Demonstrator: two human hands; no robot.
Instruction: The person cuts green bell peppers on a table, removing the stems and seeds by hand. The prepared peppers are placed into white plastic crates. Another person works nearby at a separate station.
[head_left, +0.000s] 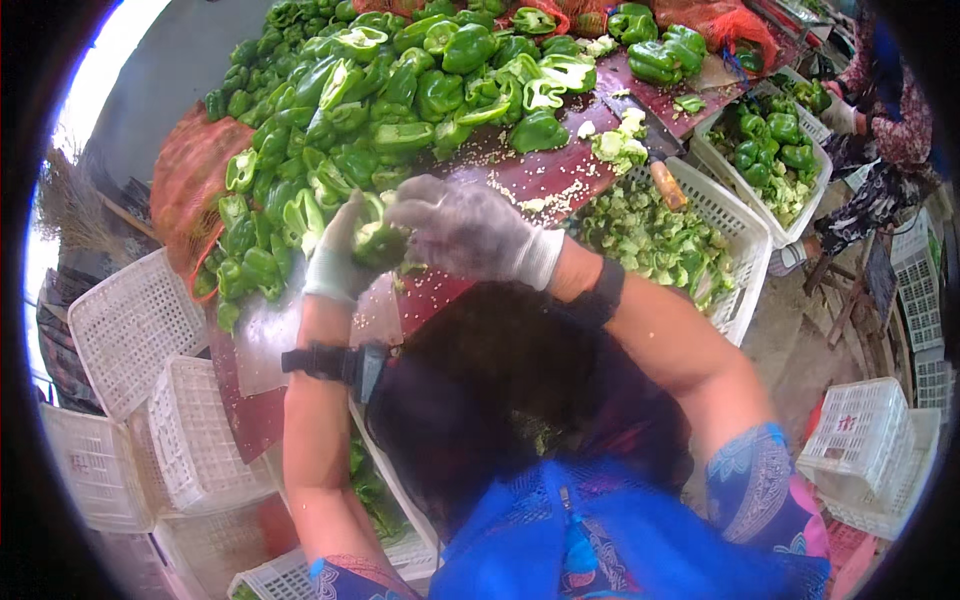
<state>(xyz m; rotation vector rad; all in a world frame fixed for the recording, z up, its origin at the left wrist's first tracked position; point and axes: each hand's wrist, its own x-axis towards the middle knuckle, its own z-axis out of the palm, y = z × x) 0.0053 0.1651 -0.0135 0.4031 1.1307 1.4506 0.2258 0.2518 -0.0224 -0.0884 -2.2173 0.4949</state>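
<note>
My left hand (339, 251), in a pale knit work glove, holds a green bell pepper (381, 244) above the near edge of a red table (442, 296). Close on its right is my gloved right hand (469, 229), blurred, with its fingertips at the pepper's upper part; whether it grips anything cannot be told. A large heap of green bell peppers (397, 90), some cut open, lies just beyond both hands. Pale seeds and pepper cores (621, 142) are scattered to the right, beside a knife with a wooden handle (666, 184).
A white plastic crate (750, 247) of pepper scraps stands at the table's right, with another crate of peppers (821, 169) beyond. A co-worker's gloved hand (838, 116) is at that far crate. Red mesh sacks (199, 172) border the heap. White crates (139, 330) are stacked at left.
</note>
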